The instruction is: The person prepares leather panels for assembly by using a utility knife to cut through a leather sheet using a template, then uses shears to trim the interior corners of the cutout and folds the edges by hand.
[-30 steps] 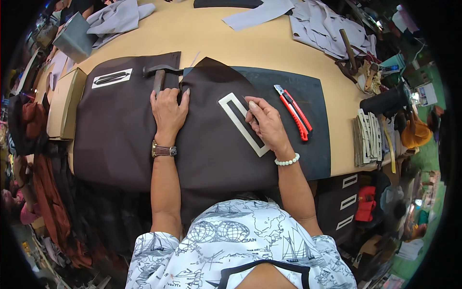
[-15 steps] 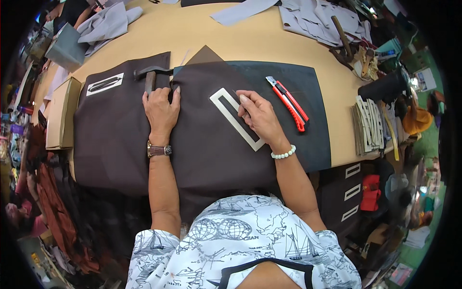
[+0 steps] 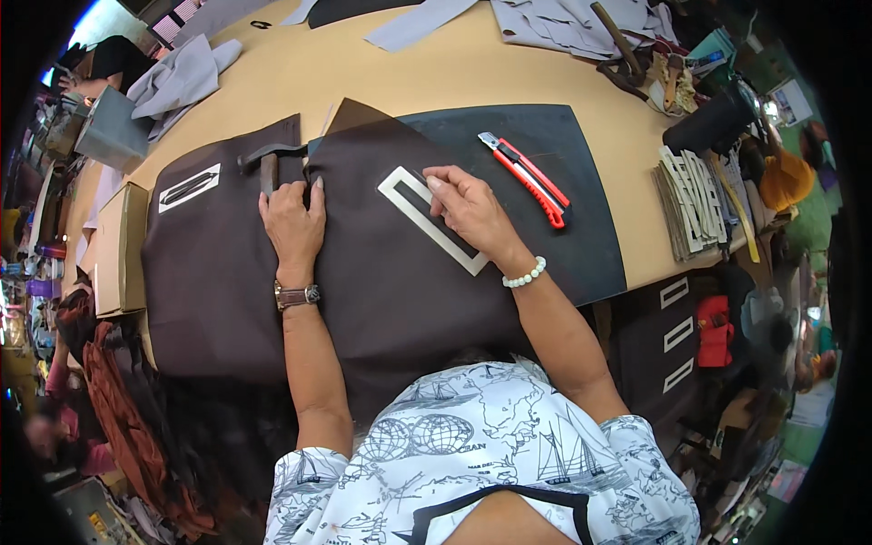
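Observation:
My left hand (image 3: 292, 222) lies on dark brown sheet material (image 3: 350, 313), fingers apart, with fingertips by the wooden handle of a hammer (image 3: 271, 168). My right hand (image 3: 472, 211) pinches a thin pointed tool (image 3: 421, 174) over a long white rectangular frame (image 3: 398, 196) lying on the brown sheet. Right of it, a red box cutter (image 3: 529, 184) lies on a dark mat (image 3: 586, 250). A smaller white frame (image 3: 189, 188) with dark slits sits on the brown sheet at the left.
A cardboard box (image 3: 121, 250) and grey bin (image 3: 113, 127) stand left. Grey fabric pieces (image 3: 554, 23), loose tools and stacked templates (image 3: 686, 204) lie around the tan table (image 3: 282, 77). Another person (image 3: 100, 68) is at upper left; dark pieces with white frames (image 3: 649, 336) hang at lower right.
The whole view has shifted and turned slightly. Both my hands stay at nearly the same spots on the brown sheet, the right still pinching the thin tool beside the white frame.

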`<state>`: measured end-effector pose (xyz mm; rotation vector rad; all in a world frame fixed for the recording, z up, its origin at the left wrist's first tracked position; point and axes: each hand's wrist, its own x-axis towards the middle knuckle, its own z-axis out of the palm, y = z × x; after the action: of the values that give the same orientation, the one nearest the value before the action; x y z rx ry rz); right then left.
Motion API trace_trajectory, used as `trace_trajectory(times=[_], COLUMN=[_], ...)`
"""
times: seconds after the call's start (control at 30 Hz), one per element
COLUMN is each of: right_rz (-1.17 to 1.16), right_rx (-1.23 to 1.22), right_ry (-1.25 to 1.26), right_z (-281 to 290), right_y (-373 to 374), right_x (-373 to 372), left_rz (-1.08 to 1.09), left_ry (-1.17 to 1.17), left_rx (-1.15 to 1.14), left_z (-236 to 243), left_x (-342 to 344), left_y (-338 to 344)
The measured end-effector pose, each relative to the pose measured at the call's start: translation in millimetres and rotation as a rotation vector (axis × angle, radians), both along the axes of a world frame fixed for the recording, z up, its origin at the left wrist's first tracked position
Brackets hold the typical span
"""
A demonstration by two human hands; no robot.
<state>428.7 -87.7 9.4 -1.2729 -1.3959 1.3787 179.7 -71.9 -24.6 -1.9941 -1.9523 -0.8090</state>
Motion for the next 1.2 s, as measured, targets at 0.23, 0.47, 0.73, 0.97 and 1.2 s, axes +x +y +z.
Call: trace_trajectory(times=[0.23,0.47,0.73,0.97,1.2], right_rz=[0.0,-0.025,-0.025,-0.024,-0.018], right_rx=[0.026,0.052,0.037,0.061,0.074], right_ry=[-0.032,-0.015,-0.011,-0.042,-0.022], right_z=[1.0,-1.6,-2.8,-1.9,-3.6], right_y=[-1.7,-5.3,-0.2,0.1,-0.6], right_x=[-1.0,-2.0,-0.6,-2.8,-3.2], left_rz=[-0.005,-0.012,-0.018,-0.014,-0.005], left_ry=[-0.03,-0.043,-0.055,-0.062,-0.046], left_rx=[0.017,0.012,0.006,0.043,-0.005], left_z=[1.7,1.3,4.6,0.1,3.6], left_x=[1.6,1.1,4.3,1.9,2.7], left_y=[-2.3,-7.0,-7.4,-6.3,-8.1])
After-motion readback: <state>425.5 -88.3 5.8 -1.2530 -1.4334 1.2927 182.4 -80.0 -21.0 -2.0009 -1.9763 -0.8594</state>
